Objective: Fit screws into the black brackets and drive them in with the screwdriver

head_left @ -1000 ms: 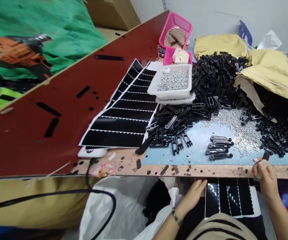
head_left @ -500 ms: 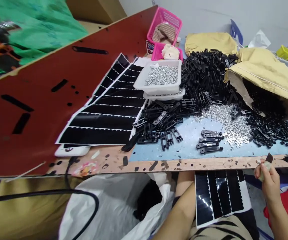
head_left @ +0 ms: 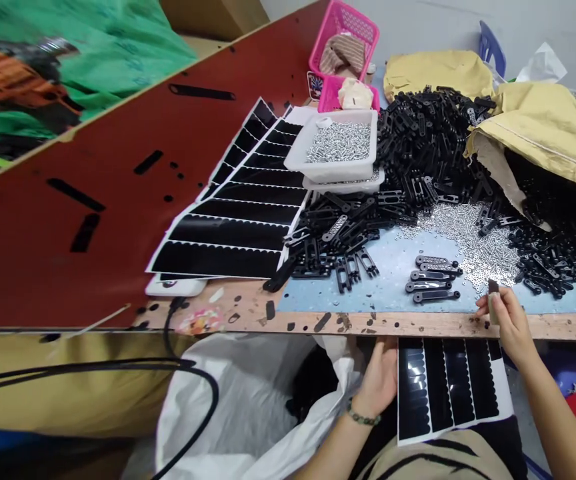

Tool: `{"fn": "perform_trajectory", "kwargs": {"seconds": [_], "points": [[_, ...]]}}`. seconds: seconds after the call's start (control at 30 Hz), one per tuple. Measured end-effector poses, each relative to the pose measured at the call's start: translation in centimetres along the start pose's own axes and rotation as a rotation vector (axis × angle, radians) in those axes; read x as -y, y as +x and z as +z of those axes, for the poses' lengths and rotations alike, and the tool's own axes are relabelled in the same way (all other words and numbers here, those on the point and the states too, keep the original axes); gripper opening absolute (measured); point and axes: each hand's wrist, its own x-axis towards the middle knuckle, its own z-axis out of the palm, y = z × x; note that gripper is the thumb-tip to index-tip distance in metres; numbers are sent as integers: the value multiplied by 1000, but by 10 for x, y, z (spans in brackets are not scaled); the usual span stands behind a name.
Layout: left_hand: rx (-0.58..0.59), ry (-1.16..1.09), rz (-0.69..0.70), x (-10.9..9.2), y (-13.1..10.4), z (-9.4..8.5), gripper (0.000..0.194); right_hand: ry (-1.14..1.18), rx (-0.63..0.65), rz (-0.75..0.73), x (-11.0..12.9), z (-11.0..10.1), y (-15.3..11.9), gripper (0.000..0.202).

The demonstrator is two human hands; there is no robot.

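My right hand [head_left: 511, 321] is closed at the table's front edge, pinching a small dark flat blade-like piece [head_left: 493, 287] with a pale wrap round its lower part. My left hand [head_left: 382, 377], with a beaded bracelet at the wrist, is below the table edge. Its fingers are stretched out, with the tips partly hidden, beside the left edge of a sheet of black scalloped stickers [head_left: 461, 387]. That sheet lies over my lap, its top end at the table edge. Several assembled black link arms [head_left: 433, 280] lie in a row on the blue mat [head_left: 393, 257].
Small silver pins [head_left: 488, 247] are spread beside heaped black plastic parts [head_left: 428, 140]. A white tub [head_left: 331, 170] of pins stands near more sticker sheets [head_left: 228, 230]. Yellow sacks [head_left: 548, 123] and a pink basket [head_left: 313, 63] are behind. A red board [head_left: 118, 267] rises at left; a black cable [head_left: 213, 393] hangs below.
My right hand has moved left along the table edge, still pinching the blade-like piece. My left hand, hidden before, now shows beside the sticker sheet. The view has shifted left.
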Motion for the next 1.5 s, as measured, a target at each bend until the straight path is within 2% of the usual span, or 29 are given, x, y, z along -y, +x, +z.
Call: {"fn": "perform_trajectory", "kwargs": {"seconds": [0.1,0.17,0.23,0.3,0.33,0.4,0.47,0.53,0.6,0.7,0.8,0.9,0.97,1.17,1.27,1.33,1.43,1.5], "points": [[-140,312,106,-5,-17,-14,32,-87,74,6,-2,12,10,30],[-188,559,171,-12,-31,-22,34,-175,92,-5,-4,18,17,29],[-262,826,227,-23,-49,-24,33,-295,113,-46,-3,20,23,29],[-331,1063,335,-38,-67,-15,27,-415,168,-112,1,19,29,26],[-349,1213,442,-47,-73,-5,23,-473,198,-147,4,19,33,24],[-272,1401,671,-66,-76,20,21,-594,253,-201,12,19,38,23],[-206,1512,896,-85,-64,46,23,-727,283,-228,19,22,43,24],[-156,1621,1002,-101,-38,67,26,-832,292,-235,23,26,46,24],[-117,1728,1010,-111,-11,77,29,-871,284,-242,24,31,49,23],[-86,1834,966,-117,16,76,28,-818,269,-268,20,33,50,23],[-78,1778,994,-119,16,70,15,-716,253,-309,18,34,51,26],[-61,1614,1054,-121,-2,71,12,-641,266,-362,20,36,51,30],[-40,1503,1027,-120,-13,74,13,-601,287,-420,25,37,51,23],[69,1073,754,-108,-22,78,15,-569,266,-646,35,33,45,13],[87,916,694,-104,-22,80,16,-650,262,-706,37,30,41,21],[118,855,634,-104,-25,84,17,-726,286,-761,38,29,38,19],[200,833,467,-106,-29,91,29,-802,294,-823,43,30,32,18],[193,858,354,-107,-31,95,36,-819,310,-813,48,30,29,19]]}}
